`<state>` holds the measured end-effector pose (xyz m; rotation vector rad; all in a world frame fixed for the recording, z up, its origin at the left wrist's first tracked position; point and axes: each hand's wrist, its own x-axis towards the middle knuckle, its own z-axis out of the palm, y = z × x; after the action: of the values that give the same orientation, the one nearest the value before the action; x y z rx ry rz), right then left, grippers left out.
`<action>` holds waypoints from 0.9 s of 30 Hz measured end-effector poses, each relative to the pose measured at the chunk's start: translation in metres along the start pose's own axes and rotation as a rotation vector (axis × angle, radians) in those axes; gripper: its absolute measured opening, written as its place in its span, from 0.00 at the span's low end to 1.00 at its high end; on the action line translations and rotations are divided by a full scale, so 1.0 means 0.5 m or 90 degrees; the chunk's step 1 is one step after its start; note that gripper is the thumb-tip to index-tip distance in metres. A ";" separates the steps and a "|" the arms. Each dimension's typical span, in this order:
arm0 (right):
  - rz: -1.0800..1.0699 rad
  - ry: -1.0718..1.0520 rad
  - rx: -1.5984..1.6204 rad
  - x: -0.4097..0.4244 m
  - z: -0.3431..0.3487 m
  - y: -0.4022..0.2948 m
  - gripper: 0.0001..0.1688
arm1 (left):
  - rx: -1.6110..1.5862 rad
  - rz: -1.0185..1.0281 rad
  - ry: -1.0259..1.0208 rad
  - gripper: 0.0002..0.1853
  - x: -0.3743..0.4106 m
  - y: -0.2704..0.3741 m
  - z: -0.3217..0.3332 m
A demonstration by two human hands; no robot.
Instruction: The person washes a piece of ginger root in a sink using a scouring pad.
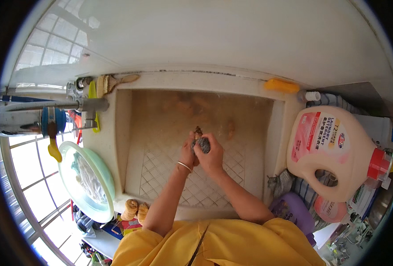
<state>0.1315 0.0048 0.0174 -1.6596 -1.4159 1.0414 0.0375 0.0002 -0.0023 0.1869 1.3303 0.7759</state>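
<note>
My left hand (pixel 187 150), with a bangle at its wrist, grips a brown knobbly root vegetable (pixel 198 132) whose dark tip points away from me. My right hand (pixel 214 153) holds a grey steel wool scourer (pixel 203 145) pressed against it. Most of the vegetable is hidden by fingers and scourer. Both hands are over a pale stone-like sink (pixel 274 146) with a criss-cross grooved washboard floor (pixel 193 189). Cloudy brown water covers its far part, and blurred brownish lumps (pixel 186 104) show through. Another lump (pixel 230 129) lies to the right.
On the left are a metal tap (pixel 95 105), a brush (pixel 108 84) and a green basin (pixel 108 166) holding cloth. Two brown root pieces (pixel 130 209) rest at the near-left rim. To the right stand a large detergent bottle (pixel 336 143), a purple bottle (pixel 291 211) and a yellow object (pixel 281 85).
</note>
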 end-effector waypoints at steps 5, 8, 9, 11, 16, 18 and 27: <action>0.203 0.075 -0.037 0.147 -0.020 0.071 0.18 | -0.013 -0.078 -0.206 0.28 -0.057 0.000 0.008; 0.145 0.216 -0.076 0.202 -0.085 0.118 0.26 | -0.096 -0.024 -0.283 0.27 -0.049 0.015 -0.008; 0.116 0.280 -0.136 0.217 -0.111 0.138 0.29 | -0.090 0.004 -0.289 0.27 -0.042 0.019 -0.017; 0.125 0.239 -0.216 0.219 -0.136 0.196 0.29 | -0.068 0.046 -0.276 0.27 -0.029 0.017 -0.024; 0.277 -0.034 0.053 0.137 -0.099 0.172 0.29 | -0.068 0.020 -0.065 0.22 -0.014 -0.006 -0.017; 0.230 -0.070 0.183 0.075 -0.098 0.047 0.28 | -0.085 0.013 -0.044 0.20 -0.007 -0.008 -0.027; 0.128 -0.016 -0.012 0.082 -0.015 0.014 0.17 | -0.104 0.039 0.058 0.19 -0.006 -0.039 0.016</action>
<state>0.1443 0.0443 0.0089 -1.8371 -1.2981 1.1660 0.0525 -0.0135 -0.0085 0.0633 1.3451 0.9493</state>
